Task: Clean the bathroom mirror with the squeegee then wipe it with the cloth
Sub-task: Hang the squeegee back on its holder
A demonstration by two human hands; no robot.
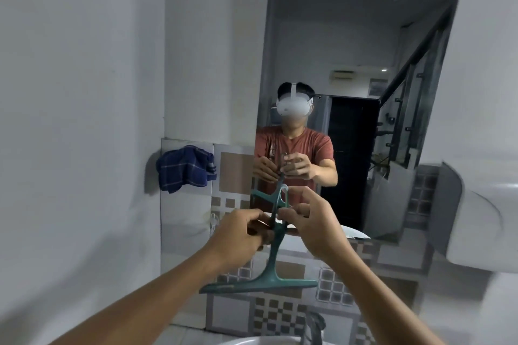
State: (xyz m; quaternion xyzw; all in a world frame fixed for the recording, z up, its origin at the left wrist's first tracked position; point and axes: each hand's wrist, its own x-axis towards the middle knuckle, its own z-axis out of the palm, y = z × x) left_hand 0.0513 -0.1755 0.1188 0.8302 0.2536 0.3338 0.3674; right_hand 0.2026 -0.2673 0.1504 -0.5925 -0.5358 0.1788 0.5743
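Observation:
A teal squeegee (270,269) hangs blade down in front of the mirror's lower edge, its blade roughly level. My left hand (238,235) grips the middle of its handle. My right hand (311,225) pinches the looped top of the handle. The tall mirror (361,64) is on the wall straight ahead and shows a person in a red shirt with a white headset, with both hands and the squeegee reflected. A dark blue checked cloth (183,168) hangs on the wall to the left of the mirror.
Patterned tiles (283,314) cover the wall below the mirror. A metal tap (315,328) and a white basin rim (252,342) sit at the bottom edge. A white wall (70,120) is close on the left. A white curved fixture (487,221) juts out at the right.

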